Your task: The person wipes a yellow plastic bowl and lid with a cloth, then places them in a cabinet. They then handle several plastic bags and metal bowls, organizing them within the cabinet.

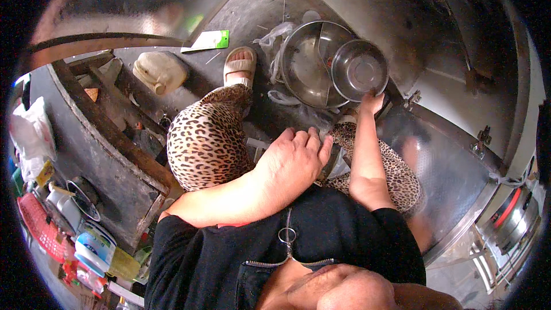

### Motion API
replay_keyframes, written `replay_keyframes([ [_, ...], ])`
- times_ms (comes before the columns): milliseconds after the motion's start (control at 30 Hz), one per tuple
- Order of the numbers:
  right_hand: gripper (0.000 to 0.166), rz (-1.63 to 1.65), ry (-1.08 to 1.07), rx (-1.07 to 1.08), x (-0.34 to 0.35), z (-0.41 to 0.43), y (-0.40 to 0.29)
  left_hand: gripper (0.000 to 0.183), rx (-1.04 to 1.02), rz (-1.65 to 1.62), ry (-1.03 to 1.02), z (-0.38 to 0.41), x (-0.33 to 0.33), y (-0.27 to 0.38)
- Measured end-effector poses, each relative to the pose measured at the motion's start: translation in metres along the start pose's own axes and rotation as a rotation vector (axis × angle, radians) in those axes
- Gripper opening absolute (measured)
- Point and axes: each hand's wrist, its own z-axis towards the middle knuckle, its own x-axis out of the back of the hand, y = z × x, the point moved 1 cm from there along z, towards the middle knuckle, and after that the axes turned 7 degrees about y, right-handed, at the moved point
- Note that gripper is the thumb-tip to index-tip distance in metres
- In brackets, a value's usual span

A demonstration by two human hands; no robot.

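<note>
My right hand (373, 102) grips the near rim of a round stainless steel bowl (360, 71). That bowl overlaps the right side of a larger, wide metal basin (303, 66) standing on the floor, in which a curved line divides brighter and darker parts. My left hand (297, 153) is held in front of my body, back up, fingers slightly bent and pointing away from me. Its palm is hidden, so I cannot tell if it holds anything. Beside the basin's left side lies a crumpled clear plastic bag (277, 36).
A yellowed plastic jug (160, 72) lies on the floor at left, near a white and green packet (206, 41). Metal cabinet doors (443, 168) rise at right. At far left, a dark tabletop (99, 159) stands near a pink basket (41, 226). A lidded pot (514, 219) is at far right.
</note>
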Motion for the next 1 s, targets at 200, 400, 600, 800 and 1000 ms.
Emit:
replay_keyframes([
  [200,0.047,-0.438,-0.488,0.037,-0.008,0.002,-0.029,0.048,0.023,-0.057,0.013,-0.004,0.003,-0.004],
  [400,0.101,0.226,-0.554,-0.344,-0.010,0.025,0.014,0.050,-0.002,-0.081,-0.019,-0.005,0.011,-0.006],
  [600,0.062,0.182,-0.691,-0.349,-0.047,0.055,0.135,0.052,-0.016,-0.117,-0.071,0.002,0.020,-0.014],
  [800,0.051,0.042,-0.638,-0.329,-0.033,0.029,0.065,0.057,-0.001,-0.067,-0.070,0.005,0.014,-0.010],
  [1000,0.052,-0.111,-0.654,-0.303,-0.020,0.004,0.045,0.052,0.011,-0.116,-0.099,0.009,0.018,-0.008],
])
